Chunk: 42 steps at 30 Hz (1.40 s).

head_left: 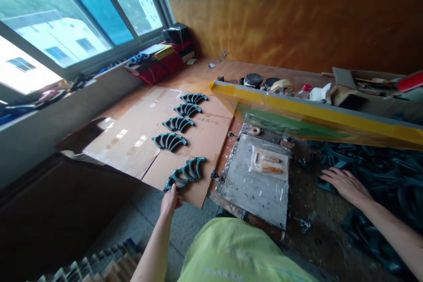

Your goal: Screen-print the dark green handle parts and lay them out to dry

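Note:
My left hand [171, 201] is at the front edge of a cardboard sheet, its thumb and fingers closed on the end of a dark green curved part [171, 181]. That part lies at the near end of a fanned row of similar parts [191, 169]. Farther back on the cardboard [132, 116] are several more fanned groups, such as one group [170, 141]. On the right, my right hand [345, 185] has its fingers curled over another dark green curved part [325, 184], beside a large heap of dark green parts [393, 176]. Its thumb is hidden.
Between my hands lies a grey plate [254, 194] with a wooden-handled tool [271, 168] and a tape roll [255, 131]. Beyond it runs a yellow-edged bar [297, 108], with jars [253, 80] and an open carton [350, 86] behind. Windows [82, 13] line the left.

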### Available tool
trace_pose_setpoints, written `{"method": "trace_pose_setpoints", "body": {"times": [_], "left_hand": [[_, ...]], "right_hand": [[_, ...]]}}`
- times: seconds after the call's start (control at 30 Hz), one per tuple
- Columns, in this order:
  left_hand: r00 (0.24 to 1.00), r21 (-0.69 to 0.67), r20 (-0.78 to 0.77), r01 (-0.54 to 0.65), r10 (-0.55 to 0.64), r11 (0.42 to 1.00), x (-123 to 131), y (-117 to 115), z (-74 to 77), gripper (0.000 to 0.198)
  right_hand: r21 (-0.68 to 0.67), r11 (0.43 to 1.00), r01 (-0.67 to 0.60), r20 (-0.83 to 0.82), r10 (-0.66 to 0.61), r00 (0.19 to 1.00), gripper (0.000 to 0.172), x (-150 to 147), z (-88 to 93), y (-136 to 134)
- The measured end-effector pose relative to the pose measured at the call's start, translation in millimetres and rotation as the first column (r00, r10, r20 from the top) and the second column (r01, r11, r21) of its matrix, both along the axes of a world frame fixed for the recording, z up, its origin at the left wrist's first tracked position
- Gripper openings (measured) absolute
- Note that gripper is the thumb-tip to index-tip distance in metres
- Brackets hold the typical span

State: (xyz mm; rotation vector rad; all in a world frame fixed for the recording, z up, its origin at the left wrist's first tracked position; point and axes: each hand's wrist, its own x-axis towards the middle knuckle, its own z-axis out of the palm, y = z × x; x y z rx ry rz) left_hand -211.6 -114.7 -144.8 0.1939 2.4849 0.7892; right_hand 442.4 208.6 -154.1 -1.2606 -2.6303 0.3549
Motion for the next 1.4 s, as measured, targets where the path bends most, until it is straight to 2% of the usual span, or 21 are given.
{"method": "trace_pose_setpoints", "body": {"times": [0.1, 0.17, 0.27, 0.33, 0.4, 0.53, 0.63, 0.7, 0.8, 0.9, 1.07, 1.17, 1.23, 1.3, 1.4], "left_hand": [[0.995, -0.122, -0.094, -0.055, 0.044, 0.991, 6, 0, 8.6, 0.049], [0.974, -0.154, -0.221, -0.092, 0.056, 0.984, 20, 5, 12.9, 0.057], [0.928, -0.163, -0.370, -0.012, -0.050, 0.987, 49, 24, 15.2, 0.059], [0.902, -0.226, -0.406, 0.057, -0.147, 0.973, 67, 42, 15.4, 0.062], [0.894, -0.306, -0.402, 0.073, -0.198, 0.949, 80, 62, 15.8, 0.067], [0.905, -0.382, -0.393, -0.002, -0.161, 0.924, 90, 94, 15.2, 0.072], [0.901, -0.397, -0.416, -0.061, -0.120, 0.916, 86, 103, 10.3, 0.068], [0.890, -0.393, -0.429, -0.031, -0.153, 0.919, 79, 99, 6.2, 0.061], [0.847, -0.370, -0.439, 0.133, -0.299, 0.919, 60, 81, 4.4, 0.052], [0.779, -0.352, -0.445, 0.302, -0.442, 0.886, 23, 56, 10.8, 0.047], [0.680, -0.367, -0.453, 0.448, -0.577, 0.816, -78, 30, 23.2, 0.048], [0.610, -0.405, -0.434, 0.525, -0.663, 0.749, -139, 27, 15.6, 0.053], [0.612, -0.410, -0.411, 0.537, -0.675, 0.737, -167, 28, 5.6, 0.058], [0.619, -0.390, -0.411, 0.545, -0.669, 0.743, -179, 28, -3.2, 0.065], [0.637, -0.316, -0.488, 0.508, -0.596, 0.801, -167, 26, -7.1, 0.076]], "right_hand": [[0.034, 0.999, -0.024, 0.034, 0.023, 0.999, 0.041, 5, -1.7, 1], [0.057, 0.998, -0.041, 0.044, 0.038, 0.998, 0.041, 10, -3.7, 4], [0.106, 0.993, -0.046, 0.040, 0.042, 0.998, 0.040, 13, -3.4, 8], [0.139, 0.990, -0.031, 0.048, 0.025, 0.999, 0.038, 7, 0.0, 8], [0.159, 0.987, 0.003, 0.046, -0.010, 0.999, 0.037, -4, 5.2, 7], [0.170, 0.985, 0.015, -0.065, -0.004, 0.998, 0.046, -35, 15.5, 4], [0.161, 0.986, -0.046, -0.152, 0.071, 0.986, 0.051, -60, 20.9, 1], [0.152, 0.985, -0.078, -0.197, 0.108, 0.974, 0.051, -76, 23.4, -2], [0.161, 0.984, -0.074, -0.250, 0.113, 0.962, 0.050, -96, 27.0, -6], [0.176, 0.983, -0.052, -0.262, 0.098, 0.960, 0.049, -113, 33.3, -12], [0.192, 0.981, -0.033, -0.255, 0.082, 0.963, 0.043, -158, 55.3, -35], [0.137, 0.990, -0.022, -0.234, 0.053, 0.971, 0.034, -195, 67.2, -55], [0.105, 0.994, -0.013, -0.215, 0.036, 0.976, 0.030, -217, 69.8, -64], [0.095, 0.995, 0.007, -0.183, 0.011, 0.983, 0.030, -236, 68.1, -70], [0.102, 0.994, 0.029, -0.114, -0.017, 0.993, 0.032, -254, 62.9, -77]]}}
